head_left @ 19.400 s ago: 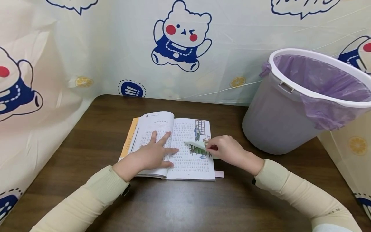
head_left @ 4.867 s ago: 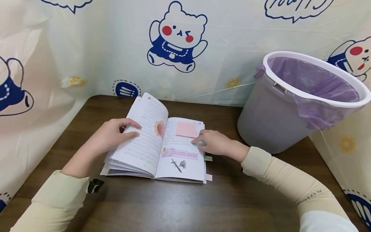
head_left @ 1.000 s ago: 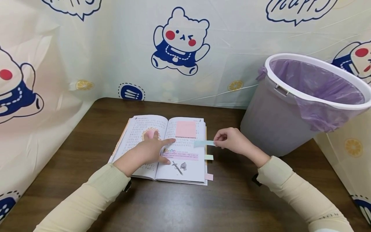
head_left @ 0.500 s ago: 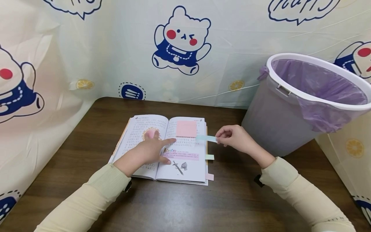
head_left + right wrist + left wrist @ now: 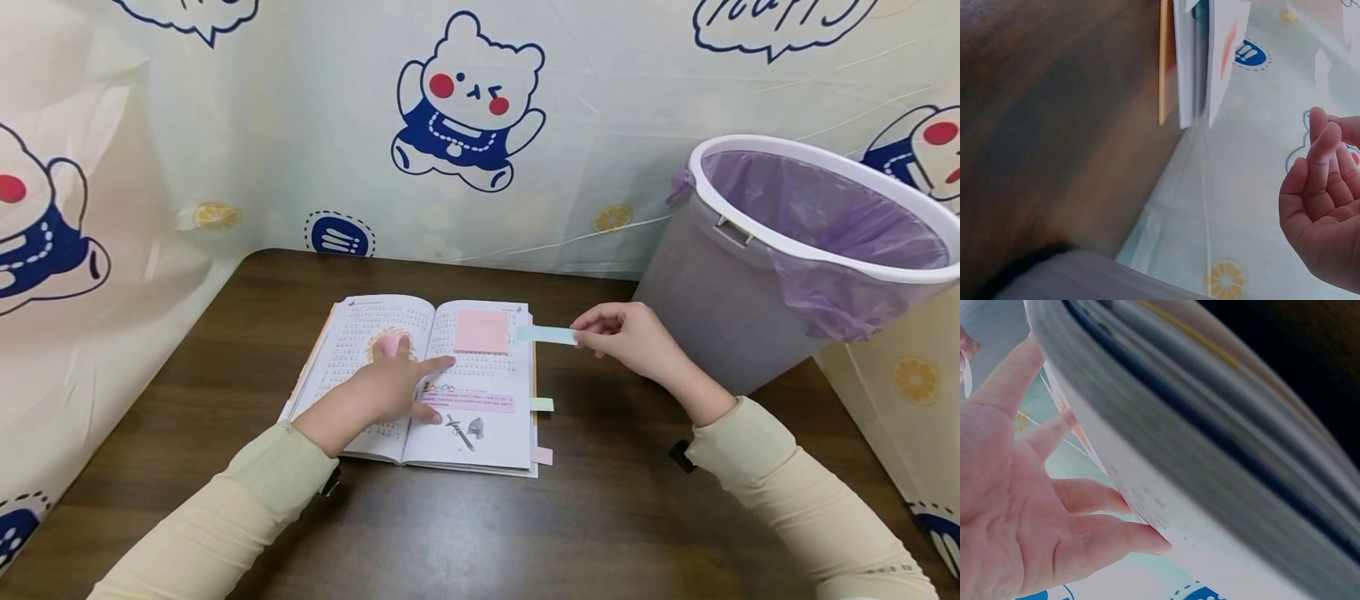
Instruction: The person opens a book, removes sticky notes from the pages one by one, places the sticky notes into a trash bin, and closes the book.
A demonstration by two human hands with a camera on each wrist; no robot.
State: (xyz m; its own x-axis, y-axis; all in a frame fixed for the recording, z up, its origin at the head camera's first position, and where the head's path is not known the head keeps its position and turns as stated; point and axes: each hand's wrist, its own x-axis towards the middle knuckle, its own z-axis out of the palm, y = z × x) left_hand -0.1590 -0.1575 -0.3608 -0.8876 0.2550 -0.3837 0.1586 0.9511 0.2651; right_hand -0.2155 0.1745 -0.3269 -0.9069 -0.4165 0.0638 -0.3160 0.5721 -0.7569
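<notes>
An open book [image 5: 504,437] with printed pages and small pictures lies flat in the head view. My left hand [image 5: 375,385] rests on its left page, fingers spread, the thumb and one finger reaching past the fold. The left wrist view shows those fingertips against the page, beside the thick page edges. Thumb and fingers of my right hand [image 5: 630,337] pinch the end of a light blue sticky strip [image 5: 553,335] off the book's right side. The strip's other end overlaps the right page in the head view, close to a pink sticky note [image 5: 482,332].
A green tab [image 5: 542,405] and a pink tab [image 5: 542,456] stick out from the book's right edge. At the right stands a grey waste bin [image 5: 697,300] with a purple liner [image 5: 810,204]. A bear-patterned curtain [image 5: 600,117] surrounds the brown table [image 5: 480,542].
Over the last second my right hand has moved up and to the right with the blue strip. Earlier, my left hand held a raised page; now that page lies flat under it.
</notes>
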